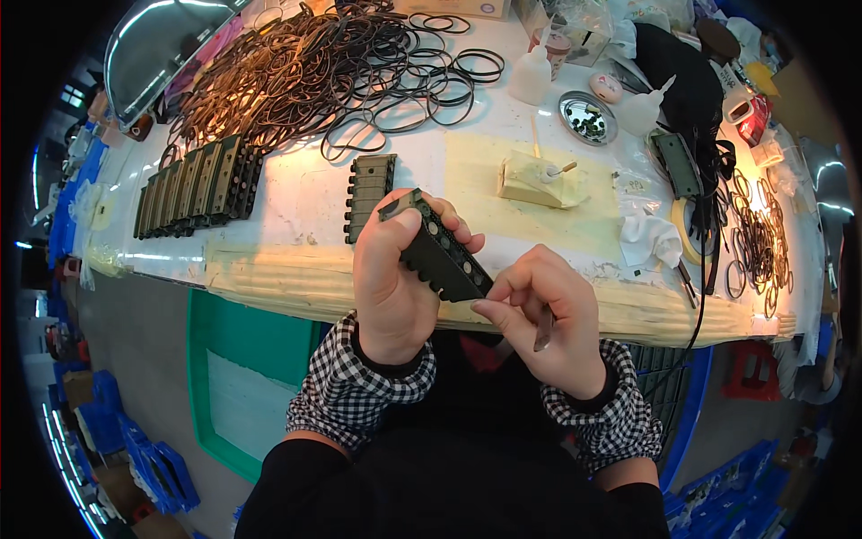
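The white tabletop (296,193) curves across the upper half of the view, its near edge wrapped in yellowish tape. At its far left lies a big heap of thin dark rubber rings (314,76), loose and tangled, and a smaller scatter of the same rings (759,242) sits at the right end. In front of the heap a row of flat dark blocks (193,189) stands on edge, leaning together, and one more ribbed block (368,193) lies alone just beyond the hands. Both forearms come up from the lower edge in black sleeves with checked cuffs, and the hands meet over the near edge of the tabletop. The left hand (395,278) is raised with its back to the camera, its fingers curled firmly around a long dark block with round holes (440,251), held tilted down toward the right. The right hand (548,323) is bent at the wrist, its fingers clenched on a slim metal tool (544,328), while its thumb touches the lower end of the block. Farther right stand a pale yellow foam piece (539,180), a shiny round metal dish (588,117) and small white squeeze bottles (534,76).
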A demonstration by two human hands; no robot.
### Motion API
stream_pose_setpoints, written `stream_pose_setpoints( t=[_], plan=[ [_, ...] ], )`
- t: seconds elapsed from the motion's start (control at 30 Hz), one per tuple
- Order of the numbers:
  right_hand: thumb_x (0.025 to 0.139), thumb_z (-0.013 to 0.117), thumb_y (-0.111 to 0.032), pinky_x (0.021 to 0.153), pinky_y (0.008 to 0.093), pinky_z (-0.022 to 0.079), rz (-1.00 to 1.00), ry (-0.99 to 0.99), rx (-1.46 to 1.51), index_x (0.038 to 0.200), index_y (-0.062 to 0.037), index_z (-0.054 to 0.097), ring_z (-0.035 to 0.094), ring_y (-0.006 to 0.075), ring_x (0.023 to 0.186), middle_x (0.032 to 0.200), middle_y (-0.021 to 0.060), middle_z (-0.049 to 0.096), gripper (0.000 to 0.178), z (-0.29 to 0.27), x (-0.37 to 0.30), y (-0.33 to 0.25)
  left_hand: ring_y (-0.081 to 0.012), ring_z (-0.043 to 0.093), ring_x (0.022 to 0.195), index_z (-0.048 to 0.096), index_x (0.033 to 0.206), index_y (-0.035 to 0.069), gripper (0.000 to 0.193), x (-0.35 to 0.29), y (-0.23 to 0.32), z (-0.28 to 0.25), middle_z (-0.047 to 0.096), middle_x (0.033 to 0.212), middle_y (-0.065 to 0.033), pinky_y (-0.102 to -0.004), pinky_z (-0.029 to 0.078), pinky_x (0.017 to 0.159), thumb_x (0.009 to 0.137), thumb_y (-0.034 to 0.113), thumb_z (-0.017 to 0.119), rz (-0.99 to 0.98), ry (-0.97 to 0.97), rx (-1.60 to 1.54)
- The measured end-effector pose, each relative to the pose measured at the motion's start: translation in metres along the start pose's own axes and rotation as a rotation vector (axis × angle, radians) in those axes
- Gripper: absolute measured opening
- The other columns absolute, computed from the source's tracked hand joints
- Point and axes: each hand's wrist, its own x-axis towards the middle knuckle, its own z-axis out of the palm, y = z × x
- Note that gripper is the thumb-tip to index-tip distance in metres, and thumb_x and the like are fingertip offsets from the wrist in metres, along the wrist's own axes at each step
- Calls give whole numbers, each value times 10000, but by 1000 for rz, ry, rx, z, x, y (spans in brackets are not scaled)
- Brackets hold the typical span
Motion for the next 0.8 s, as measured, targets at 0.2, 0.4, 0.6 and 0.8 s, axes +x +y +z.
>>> stream_pose_setpoints(
  t=[0.2,0.4,0.6,0.8],
  plan=[
    [708,815,-89,529,243,405,-132,15,-13,887,-45,662,546,148,623,765,49,569,240,-3,1,-3,-205,571,823,553,922,22,223,13,0,-14,571,850,-76,-362,522,768,867,239,549,-288,64,-316],
    [708,817,-161,480,261,424,-550,182,-493,944,-47,682,582,142,594,830,44,652,295,1,-5,6,-204,561,816,586,925,11,236,15,1,-17,570,852,-79,-348,540,779,868,238,559,-421,0,-502],
    [720,812,-218,483,267,449,-676,135,-627,958,-38,680,596,150,577,794,36,654,326,-5,-5,3,-205,553,834,583,950,12,236,14,2,-19,556,887,-84,-355,546,784,876,234,548,-490,-56,-617],
    [725,814,-185,537,309,500,-330,46,-247,941,-27,658,645,228,624,787,86,666,309,-3,0,0,-201,535,854,546,971,29,235,12,-2,-19,530,870,-73,-366,543,823,887,249,537,-237,-284,-335]
  ],
)
